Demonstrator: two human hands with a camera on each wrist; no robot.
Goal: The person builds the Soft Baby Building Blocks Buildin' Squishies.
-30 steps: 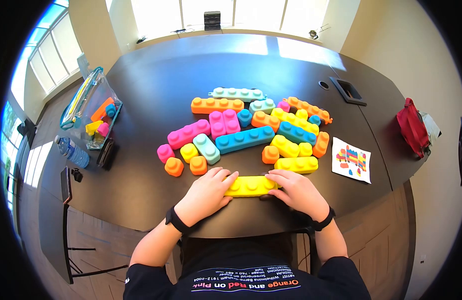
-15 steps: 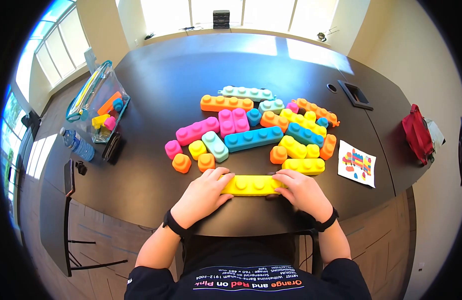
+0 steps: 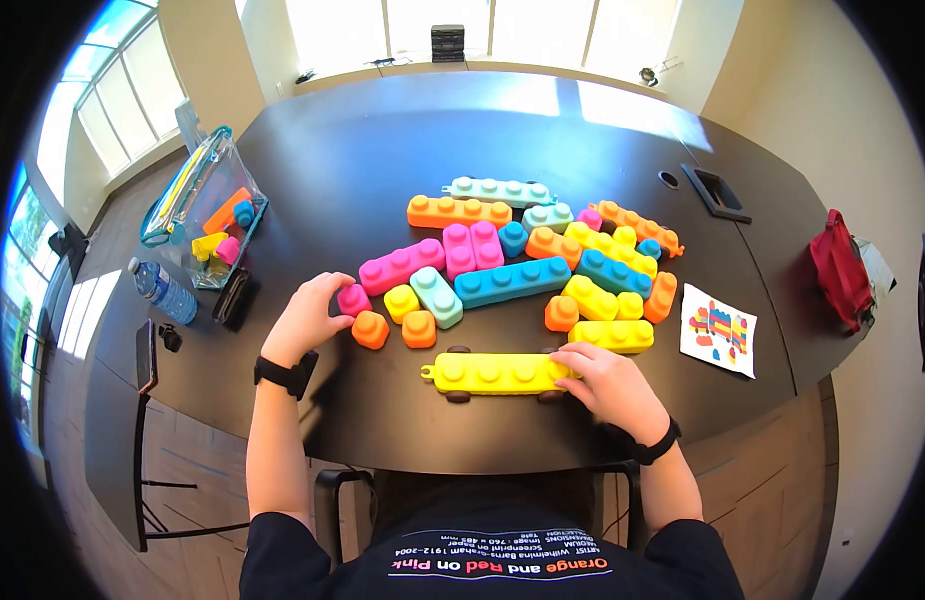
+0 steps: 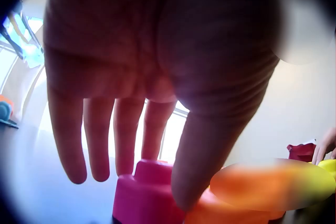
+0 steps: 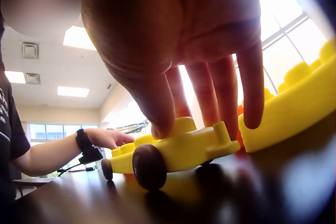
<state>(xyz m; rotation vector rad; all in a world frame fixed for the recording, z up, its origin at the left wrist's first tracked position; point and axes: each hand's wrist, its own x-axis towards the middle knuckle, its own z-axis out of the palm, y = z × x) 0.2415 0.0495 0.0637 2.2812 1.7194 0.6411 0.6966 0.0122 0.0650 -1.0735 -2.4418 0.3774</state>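
Observation:
A long yellow wheeled toy block stands near the table's front edge on dark wheels, a small hook at its left end. My right hand holds its right end, thumb on the near side and fingers on the far side. To the left, my left hand is at a small pink block. Its fingers extend behind this block, and the thumb lies along the side nearest an orange cube block. The left wrist view shows the palm above with fairly straight fingers.
Several coloured blocks lie mid-table, among them a long blue one and a yellow one. A picture card lies right of them. At left stand a clear bag and a water bottle; a red bag is far right.
My left hand has let go of the yellow wheeled block's left end and moved left and forward to the small pink block. My right hand stays at the right end.

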